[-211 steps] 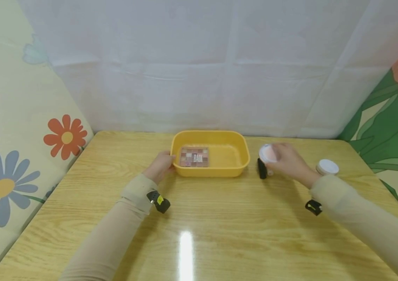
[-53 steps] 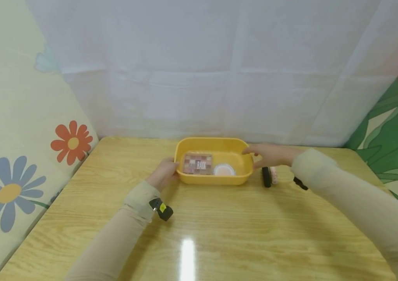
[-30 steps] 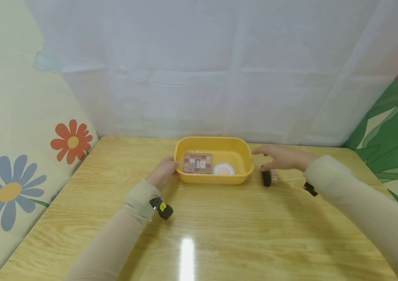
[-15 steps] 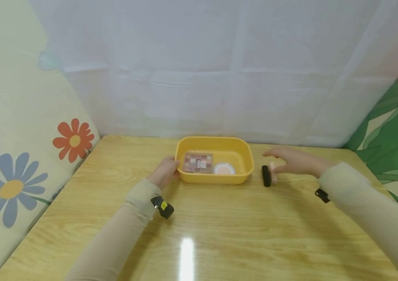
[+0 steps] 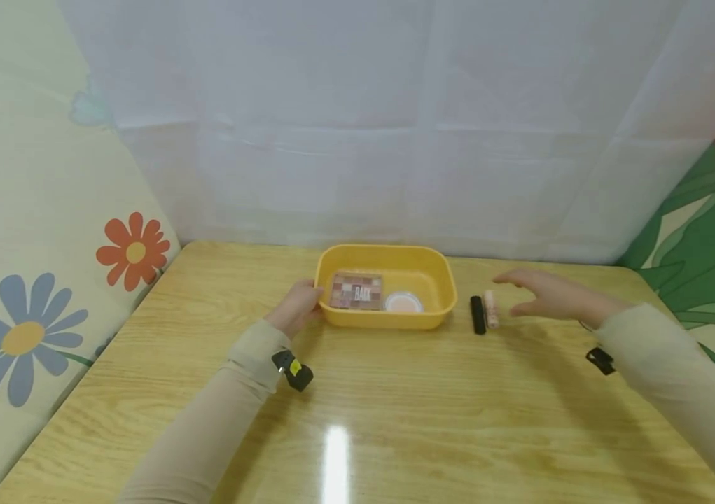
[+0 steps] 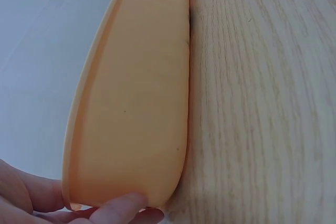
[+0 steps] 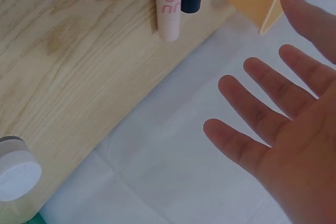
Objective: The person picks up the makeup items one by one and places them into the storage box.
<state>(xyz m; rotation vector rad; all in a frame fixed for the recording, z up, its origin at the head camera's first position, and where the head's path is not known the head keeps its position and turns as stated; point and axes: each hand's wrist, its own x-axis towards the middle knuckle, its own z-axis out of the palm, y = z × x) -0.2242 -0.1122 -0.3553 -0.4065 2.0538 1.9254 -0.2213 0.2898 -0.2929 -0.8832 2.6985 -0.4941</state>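
Note:
A yellow plastic basket (image 5: 385,320) sits near the back of the table. My left hand (image 5: 296,308) grips its left end, with thumb and fingers at the rim and wall (image 6: 131,93). Inside lie a flat chequered makeup palette (image 5: 356,292) marked "BACK" and a round white-rimmed, pinkish compact (image 5: 403,302). Right of the basket, a black tube (image 5: 478,315) lies beside a slim pale pink tube (image 5: 491,309) with pink lettering. My right hand (image 5: 549,294) hovers just right of these tubes, fingers spread and holding nothing, as the right wrist view also shows.
A white-lidded jar (image 7: 20,174) stands near the table edge in the right wrist view; my right arm hides it in the head view. White cloth (image 5: 307,175) hangs behind the wooden table (image 5: 395,406). Flower-painted panels (image 5: 23,210) flank both sides.
The round compact that my right hand held 7 seconds ago now lies in the basket. Since then my right hand has moved rightward from the basket, past the tubes. The left hand keeps its grip.

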